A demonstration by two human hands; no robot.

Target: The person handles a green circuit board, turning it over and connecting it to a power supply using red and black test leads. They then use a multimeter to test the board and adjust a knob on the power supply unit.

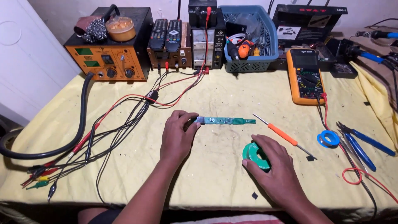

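Observation:
A long narrow green circuit board (226,120) lies flat on the yellow cloth (232,95) at the middle of the table. My left hand (177,135) pinches its left end with the fingertips. My right hand (277,168) rests over a green spool of wire (253,154) near the front edge, fingers curled around its right side. An orange-handled screwdriver (282,135) lies diagonally between the board and the spool, touched by neither hand.
An orange multimeter (305,76) with red and black leads sits at right, beside blue-handled pliers (365,143) and a blue tape roll (328,138). At the back stand an orange station (110,58), a power supply (205,41), two remotes (166,35) and a blue basket (248,37). Cables with clips (103,128) sprawl at left.

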